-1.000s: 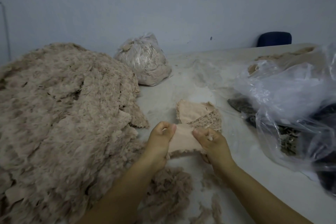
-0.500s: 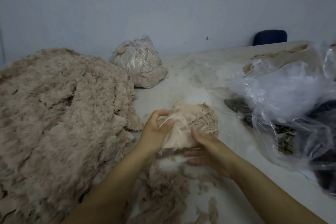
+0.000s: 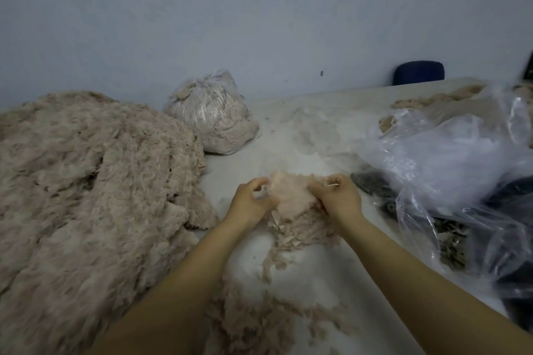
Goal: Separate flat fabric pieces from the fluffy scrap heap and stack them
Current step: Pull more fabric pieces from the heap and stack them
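Both hands pinch one pinkish fabric piece at bench centre.
Left hand (image 3: 250, 202) grips the piece's left edge with curled fingers; fabric piece (image 3: 290, 196) sits on a small stack (image 3: 300, 229) of flat scraps; right hand (image 3: 339, 199) pinches its right edge. Fluffy scrap heap (image 3: 86, 196) fills the bench's left side, tied bag of scraps (image 3: 212, 115) behind it, loose fluff (image 3: 259, 311) near front, clear plastic bags (image 3: 450, 158) right, bench (image 3: 311, 135) dusty.

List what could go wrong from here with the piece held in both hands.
1. Both the left hand and right hand pinch the fabric piece above loose fluff; fluff may cling and end up in the stack.
2. The big scrap heap lies close on the left; the piece could drop back and get lost.
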A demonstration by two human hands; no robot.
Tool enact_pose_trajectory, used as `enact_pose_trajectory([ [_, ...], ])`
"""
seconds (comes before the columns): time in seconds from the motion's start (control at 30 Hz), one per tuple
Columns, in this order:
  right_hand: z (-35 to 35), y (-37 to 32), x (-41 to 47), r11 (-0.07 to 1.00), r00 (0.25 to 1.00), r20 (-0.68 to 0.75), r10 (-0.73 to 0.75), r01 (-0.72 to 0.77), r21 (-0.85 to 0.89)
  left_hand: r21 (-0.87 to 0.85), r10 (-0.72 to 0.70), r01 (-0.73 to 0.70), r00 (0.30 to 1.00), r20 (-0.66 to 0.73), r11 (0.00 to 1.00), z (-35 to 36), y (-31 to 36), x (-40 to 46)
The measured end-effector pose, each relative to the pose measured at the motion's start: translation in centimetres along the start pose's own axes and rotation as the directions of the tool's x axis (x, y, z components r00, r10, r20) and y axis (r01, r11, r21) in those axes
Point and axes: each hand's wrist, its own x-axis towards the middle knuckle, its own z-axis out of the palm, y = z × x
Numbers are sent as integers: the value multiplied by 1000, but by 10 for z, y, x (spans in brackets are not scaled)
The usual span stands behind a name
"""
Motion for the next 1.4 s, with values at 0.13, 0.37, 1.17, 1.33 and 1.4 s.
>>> enact_pose_trajectory([
  [0.13, -3, 25, -28, 976, 966, -150, -212, 200, -92, 92, -65, 66, 998, -10, 994, -4, -37, -5],
  [0.37, 27, 63, -95, 605, 497, 727, -474, 784, -141, 226, 5, -35, 991, 132, 973, -16, -63, -33],
  [1.17, 4, 10, -70, 691, 872, 225, -435, 483, -538, 263, 187, -284, 921, 341, 922, -54, -51, -99],
  [1.33, 4, 4, -40, 647, 887, 224, -404, 451, -615, -112, 71, -38, 951, 301, 993, -15, -29, -86],
  [1.4, 4, 0, -43, 681, 875, 164, -455, 461, -569, -311, -4, 101, 955, 297, 945, -1, -19, -82],
])
